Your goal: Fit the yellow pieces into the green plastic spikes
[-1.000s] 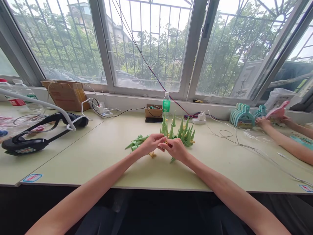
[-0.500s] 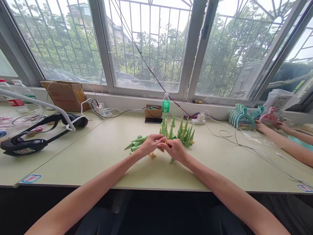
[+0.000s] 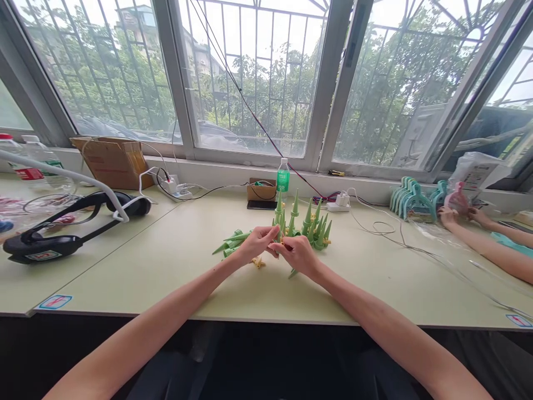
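My left hand (image 3: 259, 243) and my right hand (image 3: 298, 253) meet over the table, fingertips close together. The right thumb and fingers pinch a small yellow plastic piece (image 3: 282, 242), mostly covered. My left hand is closed, its thumb and forefinger pressed together; the fingers hide what they hold. Behind the hands stand several green plastic spikes (image 3: 308, 220), points up, some with yellow pieces on them. More green spikes (image 3: 234, 242) lie left of my left hand. The tip of another green spike (image 3: 293, 273) shows below my right hand. Loose yellow pieces (image 3: 259, 262) lie by my left wrist.
A green-labelled bottle (image 3: 282, 176) and a small open box (image 3: 261, 193) stand at the back. A black headset (image 3: 45, 241) lies left. White cables (image 3: 400, 236) cross the right side, where another person's hands (image 3: 449, 216) touch a pink item (image 3: 457, 199) beside teal ones.
My left thumb and forefinger have lifted slightly from the right fingertips. My right hand stays almost in place. At the right, the other person's hands and the pink item have shifted slightly.
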`<state>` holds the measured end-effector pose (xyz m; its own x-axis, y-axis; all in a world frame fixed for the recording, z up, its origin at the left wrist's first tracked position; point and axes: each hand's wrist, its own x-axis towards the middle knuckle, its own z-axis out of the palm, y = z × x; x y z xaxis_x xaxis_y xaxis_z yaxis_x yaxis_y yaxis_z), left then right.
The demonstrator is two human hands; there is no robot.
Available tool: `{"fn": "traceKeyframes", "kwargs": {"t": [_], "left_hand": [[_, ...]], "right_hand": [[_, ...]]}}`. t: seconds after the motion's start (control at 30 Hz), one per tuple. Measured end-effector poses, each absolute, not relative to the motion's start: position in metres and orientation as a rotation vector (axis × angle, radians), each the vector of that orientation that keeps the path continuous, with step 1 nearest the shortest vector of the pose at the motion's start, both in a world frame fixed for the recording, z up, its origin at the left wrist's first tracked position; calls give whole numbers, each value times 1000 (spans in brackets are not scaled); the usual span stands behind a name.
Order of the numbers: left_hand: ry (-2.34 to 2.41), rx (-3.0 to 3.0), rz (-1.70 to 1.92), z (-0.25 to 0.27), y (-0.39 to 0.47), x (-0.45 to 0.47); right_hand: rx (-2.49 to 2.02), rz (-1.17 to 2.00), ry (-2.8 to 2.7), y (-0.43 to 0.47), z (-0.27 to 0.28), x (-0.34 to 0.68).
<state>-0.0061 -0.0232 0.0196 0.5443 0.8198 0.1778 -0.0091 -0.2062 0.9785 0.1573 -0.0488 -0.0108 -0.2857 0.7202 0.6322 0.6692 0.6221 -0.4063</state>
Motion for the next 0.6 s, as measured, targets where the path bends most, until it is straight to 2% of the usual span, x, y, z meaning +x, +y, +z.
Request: {"fn": "traceKeyframes", "kwargs": {"t": [0.6], "left_hand": [[868,2027,792,29,-20,-18]], "right_hand": [[-1092,72,-1985,-48,-6,161]]}}
